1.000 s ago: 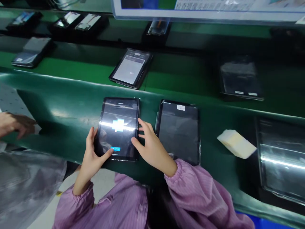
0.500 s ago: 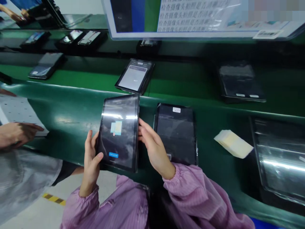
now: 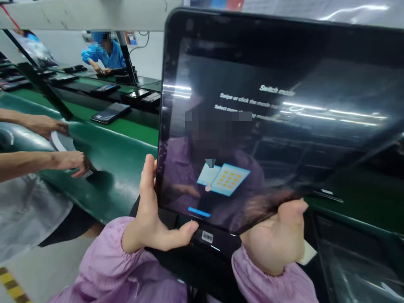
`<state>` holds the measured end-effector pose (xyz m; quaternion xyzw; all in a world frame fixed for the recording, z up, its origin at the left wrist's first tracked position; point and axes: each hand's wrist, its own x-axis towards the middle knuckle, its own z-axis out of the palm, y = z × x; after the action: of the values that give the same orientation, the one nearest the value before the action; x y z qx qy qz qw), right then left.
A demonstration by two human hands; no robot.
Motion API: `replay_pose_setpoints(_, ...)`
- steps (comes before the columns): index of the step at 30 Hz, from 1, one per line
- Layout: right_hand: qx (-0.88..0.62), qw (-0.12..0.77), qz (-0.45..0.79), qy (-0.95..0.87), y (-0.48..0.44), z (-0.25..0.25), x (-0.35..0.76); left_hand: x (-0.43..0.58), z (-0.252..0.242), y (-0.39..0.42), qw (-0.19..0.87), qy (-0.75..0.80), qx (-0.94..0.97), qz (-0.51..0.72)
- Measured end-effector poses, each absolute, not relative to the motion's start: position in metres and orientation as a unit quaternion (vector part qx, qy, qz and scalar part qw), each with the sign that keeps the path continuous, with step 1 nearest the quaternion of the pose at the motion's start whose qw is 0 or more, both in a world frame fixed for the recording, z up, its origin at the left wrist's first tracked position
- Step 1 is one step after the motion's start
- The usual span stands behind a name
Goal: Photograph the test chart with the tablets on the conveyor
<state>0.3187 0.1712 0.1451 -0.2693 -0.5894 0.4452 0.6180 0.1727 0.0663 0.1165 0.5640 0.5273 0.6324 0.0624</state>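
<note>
A black tablet (image 3: pixel 268 164) with a lit screen fills the middle of the view, raised close to the camera and tilted. Its screen reads "Switch mode" above a small picture and a blue button. My left hand (image 3: pixel 154 219) grips the tablet's left lower corner, thumb along the bottom edge and fingers at the side. At the lower right, my right hand (image 3: pixel 274 240) holds the tablet's edge, its thumb on the front and the other fingers mostly hidden. Below the tablet shows a dark surface with a small barcode label (image 3: pixel 207 237). A pale block (image 3: pixel 307 253) peeks out behind my right hand.
On the left, a co-worker's hands (image 3: pixel 67 162) hold white paper (image 3: pixel 63 141) over the green bench (image 3: pixel 123 168). Several devices lie along the line, one tablet (image 3: pixel 110 112) nearest. Another large dark panel (image 3: pixel 356 252) is at right. A person in blue (image 3: pixel 105 57) works farther back.
The tablet has come up and much closer to the camera, held in both hands. My view has swung up and left. The co-worker's paper has shifted, with both hands now showing.
</note>
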Motion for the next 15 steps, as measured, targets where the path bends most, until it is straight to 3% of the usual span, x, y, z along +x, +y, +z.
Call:
replay_pose_setpoints(7, -0.265, 0.625, 0.496, -0.541, 0.176, 0.149, 0.335, 0.185, 0.119, 0.068, -0.058, 0.562, 0.562, 0.604)
replay_pose_setpoints(15, -0.224, 0.622, 0.523, -0.538, 0.174, 0.154, 0.338, 0.186, 0.120, 0.067, -0.076, 0.593, 0.544, 0.588)
